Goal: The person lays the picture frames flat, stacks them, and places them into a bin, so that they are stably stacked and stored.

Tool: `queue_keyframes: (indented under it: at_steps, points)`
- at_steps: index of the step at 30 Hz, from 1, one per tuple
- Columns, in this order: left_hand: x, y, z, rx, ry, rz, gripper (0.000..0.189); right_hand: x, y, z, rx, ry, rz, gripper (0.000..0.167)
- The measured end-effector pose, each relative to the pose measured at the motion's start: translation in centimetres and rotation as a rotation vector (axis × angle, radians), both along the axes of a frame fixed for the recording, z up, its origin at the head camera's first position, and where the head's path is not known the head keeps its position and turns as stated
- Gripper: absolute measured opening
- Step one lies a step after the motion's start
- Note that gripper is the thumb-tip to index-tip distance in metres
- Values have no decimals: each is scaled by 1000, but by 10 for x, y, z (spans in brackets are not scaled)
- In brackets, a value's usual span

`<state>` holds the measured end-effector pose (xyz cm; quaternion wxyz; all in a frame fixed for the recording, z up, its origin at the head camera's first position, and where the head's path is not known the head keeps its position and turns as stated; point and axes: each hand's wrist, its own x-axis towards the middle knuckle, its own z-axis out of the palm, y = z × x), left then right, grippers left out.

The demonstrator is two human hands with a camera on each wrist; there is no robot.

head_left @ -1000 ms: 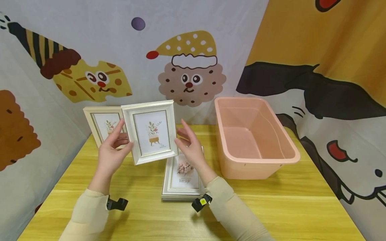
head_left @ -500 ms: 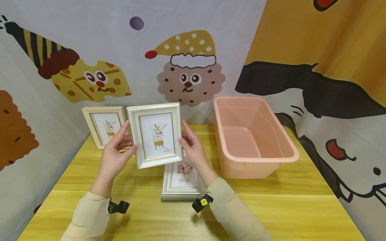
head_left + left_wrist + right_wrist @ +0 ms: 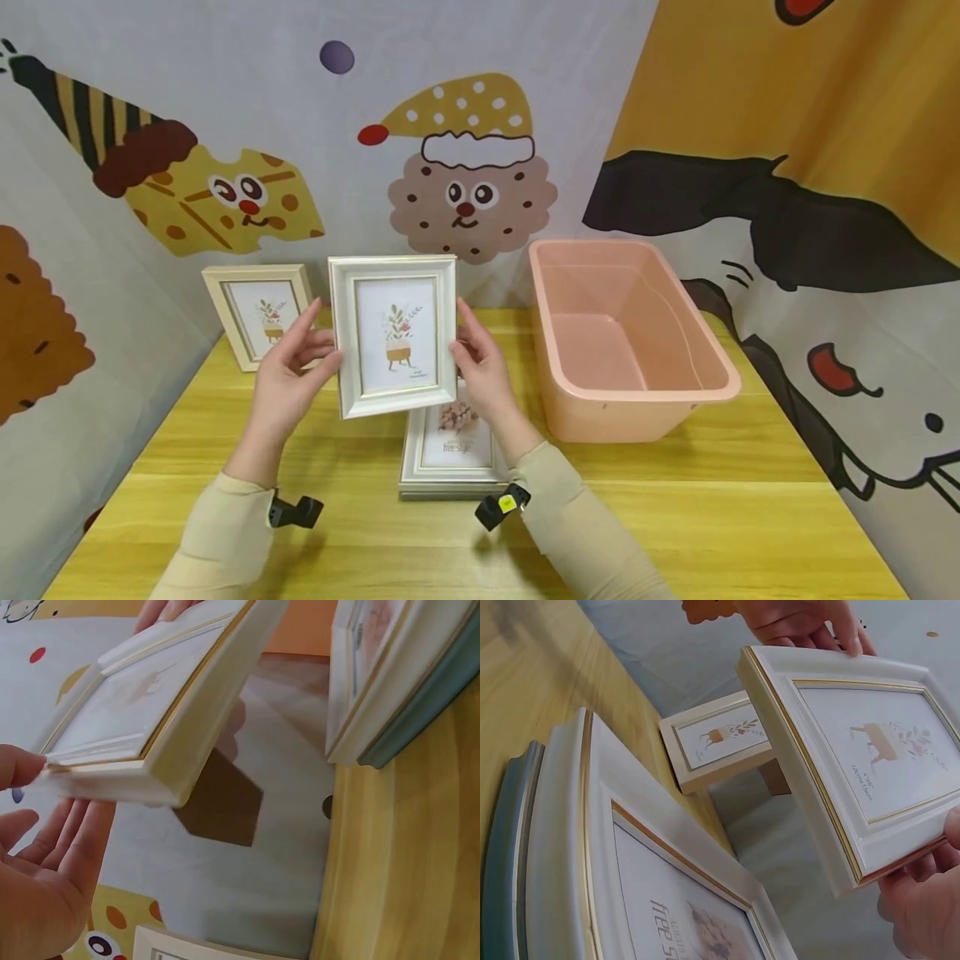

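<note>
Between both hands a white picture frame (image 3: 397, 333) with a gold inner line and a potted-plant print is held upright above the table. My left hand (image 3: 288, 387) pinches its left edge between thumb and fingers. On the opposite edge my right hand (image 3: 483, 367) grips it the same way. Below and partly behind it lies a stack of frames; the top one, a white frame (image 3: 457, 454), bears a pink flower print and "free style" lettering. In the right wrist view a blue-grey frame (image 3: 508, 847) shows underneath. A cream frame (image 3: 258, 317) stands upright at the back left.
A pink plastic tub (image 3: 637, 400) stands on the right of the wooden table (image 3: 360, 542), with its open top facing up. A cloth backdrop (image 3: 247, 75) with cartoon prints hangs right behind the table.
Both hands have shifted the white frame slightly right, away from the cream frame, and turned it straighter. The right hand's fingers have closed onto its edge. The stack and tub stay put.
</note>
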<state>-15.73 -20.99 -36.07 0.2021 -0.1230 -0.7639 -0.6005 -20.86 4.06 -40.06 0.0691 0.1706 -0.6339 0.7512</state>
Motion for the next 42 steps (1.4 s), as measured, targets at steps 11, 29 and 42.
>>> queue_keyframes:
  at_steps: [11, 29, 42]
  points:
    - [-3, -7, 17, 66, 151, -79, 53, 0, 5, -5, -227, -90, 99, 62]
    - [1, 4, 27, 82, 124, -230, 52, 1, 15, -14, -640, -67, 527, 71]
    - [21, 13, 21, 56, 99, -385, 62, 1, 14, -17, -714, -91, 559, 67]
